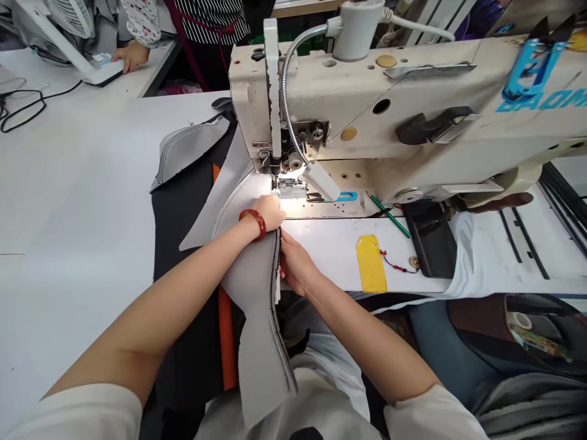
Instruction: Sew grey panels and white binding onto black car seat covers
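A grey fabric piece [257,281] with a dark edging along its right side runs from the lit needle area of the sewing machine [284,104] down over the table edge to my lap. My left hand [268,212], with a reddish-brown bangle at the wrist, lies on top of the fabric just in front of the presser foot [276,182]; its fingertips are hidden. Along the right edge my right hand [296,263] pinches the edging, its thumb on the near side. More grey fabric [190,143] and a black sheet [177,226] lie to the left.
On the table to the right are a yellow tag [372,264], a green pencil [389,217] and a dark phone-like slab [431,241]. Blue-handled snippers [532,67] rest on the machine. A co-worker's hand [132,56] touches the table by a white fan base [101,70].
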`<state>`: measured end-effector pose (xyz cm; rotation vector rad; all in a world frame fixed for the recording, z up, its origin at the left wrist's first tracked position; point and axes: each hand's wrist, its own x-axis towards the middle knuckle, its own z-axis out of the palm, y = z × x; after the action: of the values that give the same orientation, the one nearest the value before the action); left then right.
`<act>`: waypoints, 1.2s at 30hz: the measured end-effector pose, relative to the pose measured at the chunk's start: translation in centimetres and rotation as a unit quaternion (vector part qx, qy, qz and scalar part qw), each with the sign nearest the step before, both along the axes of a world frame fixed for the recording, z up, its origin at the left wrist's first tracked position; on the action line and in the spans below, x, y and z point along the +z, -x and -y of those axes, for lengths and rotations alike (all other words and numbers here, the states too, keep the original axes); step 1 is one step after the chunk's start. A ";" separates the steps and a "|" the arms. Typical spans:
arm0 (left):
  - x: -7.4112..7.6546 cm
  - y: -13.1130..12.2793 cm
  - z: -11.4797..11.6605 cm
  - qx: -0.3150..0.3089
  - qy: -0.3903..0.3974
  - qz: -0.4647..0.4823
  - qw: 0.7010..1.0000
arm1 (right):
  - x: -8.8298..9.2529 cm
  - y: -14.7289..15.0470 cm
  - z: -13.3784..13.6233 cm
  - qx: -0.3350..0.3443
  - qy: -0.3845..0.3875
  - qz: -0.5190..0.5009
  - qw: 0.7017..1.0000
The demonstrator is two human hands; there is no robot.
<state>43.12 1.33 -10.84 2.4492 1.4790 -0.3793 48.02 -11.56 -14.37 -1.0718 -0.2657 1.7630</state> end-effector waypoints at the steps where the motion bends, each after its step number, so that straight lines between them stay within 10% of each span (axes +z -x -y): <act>1: 0.0 -0.1 -0.2 0.002 -0.003 -0.001 1.000 | 0.0 0.1 -0.1 -0.004 0.000 0.002 1.000; 18: -0.4 0.5 0.3 0.029 -0.035 0.034 0.998 | -0.8 1.4 -0.5 0.029 -0.039 0.044 0.998; 23: 1.4 5.6 2.5 -0.027 -0.008 0.161 0.987 | -1.1 -0.4 0.6 0.088 -0.086 0.190 0.974; 25: 1.9 10.3 3.3 0.033 -0.114 0.240 0.964 | -1.3 -1.9 0.7 0.057 -0.162 0.357 0.918; 28: 2.0 18.1 4.6 0.254 -0.213 0.259 0.907 | -1.8 -4.0 -0.2 0.072 -0.337 0.595 0.726; 32: 2.2 25.3 8.1 0.510 0.073 0.402 0.757 | -2.4 -5.4 -1.9 0.141 -0.454 0.712 0.518; 36: 3.0 27.3 13.7 0.469 0.349 0.485 0.650 | -3.2 -6.2 -2.4 0.108 -0.465 0.752 0.455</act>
<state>15.84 -12.40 -7.87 0.7344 1.3847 0.4618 54.23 -9.16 -17.58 -1.3563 -2.1997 0.0066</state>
